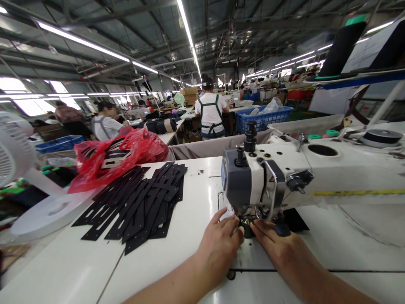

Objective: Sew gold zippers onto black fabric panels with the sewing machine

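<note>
At the needle area of a white and grey sewing machine (243,181), both hands press on a small dark piece (247,230). My left hand (221,240) is left of the presser foot, its fingers bent and fingertips on the piece's edge. From the right, my right hand (276,240) lies with its fingers together, tips at the same piece. A flat black piece (295,219) shows behind my right hand, under the machine arm. On the table's left lies a pile of black slotted strips (142,202).
A red plastic bag (142,145) with more strips sits behind the pile. A white fan (41,202) stands at the left edge. Beyond the table are a blue basket (262,118) and a person in a white shirt (211,112). Thread cones (341,50) stand at upper right.
</note>
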A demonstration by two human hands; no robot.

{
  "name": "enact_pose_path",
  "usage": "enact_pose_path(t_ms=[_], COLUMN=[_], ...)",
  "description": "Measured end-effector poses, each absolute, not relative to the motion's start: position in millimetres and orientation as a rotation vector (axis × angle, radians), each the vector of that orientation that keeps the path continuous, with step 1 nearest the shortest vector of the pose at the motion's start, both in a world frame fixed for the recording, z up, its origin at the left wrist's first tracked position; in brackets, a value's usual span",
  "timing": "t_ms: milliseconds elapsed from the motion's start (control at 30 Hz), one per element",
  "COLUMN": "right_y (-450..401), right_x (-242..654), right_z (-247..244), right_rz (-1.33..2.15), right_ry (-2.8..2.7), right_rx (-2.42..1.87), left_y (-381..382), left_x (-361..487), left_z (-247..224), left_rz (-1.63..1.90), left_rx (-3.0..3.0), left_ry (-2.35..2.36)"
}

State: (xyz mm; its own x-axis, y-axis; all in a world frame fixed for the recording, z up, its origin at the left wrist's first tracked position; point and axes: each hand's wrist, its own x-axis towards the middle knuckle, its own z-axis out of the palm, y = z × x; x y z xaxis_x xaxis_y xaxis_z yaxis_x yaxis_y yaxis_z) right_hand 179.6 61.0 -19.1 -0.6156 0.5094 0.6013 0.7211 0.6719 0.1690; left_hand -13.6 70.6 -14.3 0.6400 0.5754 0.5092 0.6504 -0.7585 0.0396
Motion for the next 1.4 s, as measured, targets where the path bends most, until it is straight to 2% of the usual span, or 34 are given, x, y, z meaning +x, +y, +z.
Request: enact_pose_path(t_ms=[467,1167,1400], right_y=[66.2,70.3,82.9], right_x=[177.9,175.9,230.9], right_z=[-11.5,-26.4,-8.2], right_rz=[-0.521,-0.481,-0.509], right_ry=[-2.319,-2.298,-2.372], right_rx=[-0.893,-0.99,-1.006], left_y=[73.2,79.6,81.4], left_x=[-14.5,-10.7,-12.0], left_z=[-14.5,-25.2,-27.0], left_rz=[-0.77,-0.815,-0.858], left_rx=[-2.727,-2.647,-2.644], left_ry=[-1.045,-1.108,-1.135])
